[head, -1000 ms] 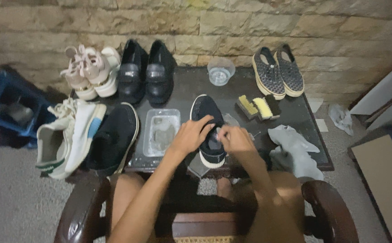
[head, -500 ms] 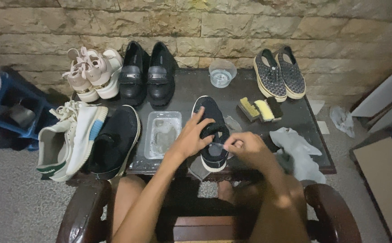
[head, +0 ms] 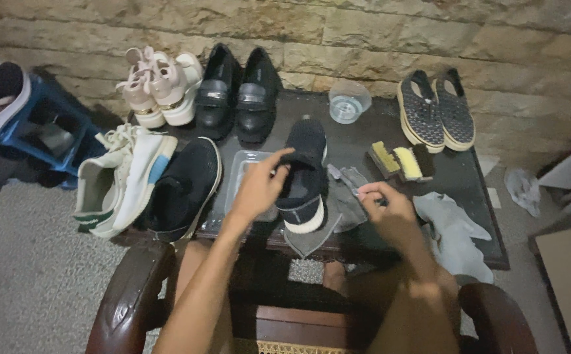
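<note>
A black knit shoe with a white heel band (head: 304, 172) lies on the dark low table (head: 459, 180), toe pointing away from me. My left hand (head: 259, 187) rests against its left side, fingers curled over the opening. My right hand (head: 385, 204) is to the right of the shoe, fingers pinched on a small thin object at the edge of a grey cloth (head: 343, 200) that lies under and beside the shoe.
A clear plastic tray (head: 238, 172) sits left of the shoe. Brushes (head: 403, 160), a clear bowl (head: 349, 101), a pale rag (head: 452, 229) and patterned slip-ons (head: 435, 108) are on the right. Black loafers (head: 236, 92), pink shoes (head: 161, 84), a white sneaker (head: 121, 180) and a black shoe (head: 180, 187) are left.
My right hand has moved away from the shoe's heel to the right, onto the grey cloth. My left hand stays on the shoe. The view has shifted slightly.
</note>
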